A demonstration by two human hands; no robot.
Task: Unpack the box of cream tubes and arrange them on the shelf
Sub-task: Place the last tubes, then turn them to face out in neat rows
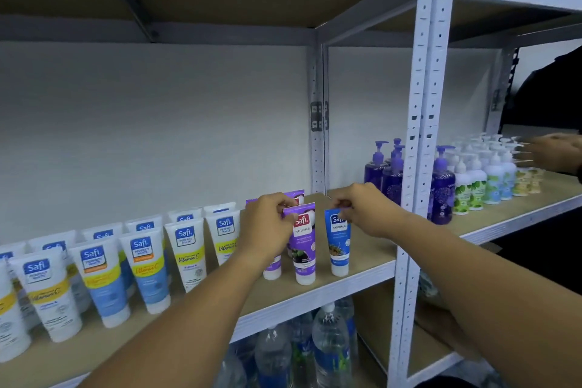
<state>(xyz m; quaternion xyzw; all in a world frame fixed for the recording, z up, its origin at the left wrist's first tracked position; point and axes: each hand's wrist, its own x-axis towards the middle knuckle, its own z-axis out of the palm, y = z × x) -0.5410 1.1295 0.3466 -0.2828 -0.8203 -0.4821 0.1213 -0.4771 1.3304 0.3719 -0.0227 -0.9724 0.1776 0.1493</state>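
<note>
both my hands pinched upright tubes on the shelf (362, 274): left fingers (285, 209) gripped the purple tube (303, 246), right fingers (341, 206) the blue tube (338, 241).

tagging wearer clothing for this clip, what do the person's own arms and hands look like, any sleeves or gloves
Both arms are bare as far up as the frame shows, with no sleeve in view. The left hand and right hand wear no gloves. No rings, watch or wristband show from this angle.

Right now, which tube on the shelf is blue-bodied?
The blue tube, rightmost in the row, pinched at its top by the right hand. Its neighbours are purple; the rest are white with yellow bands.
</note>
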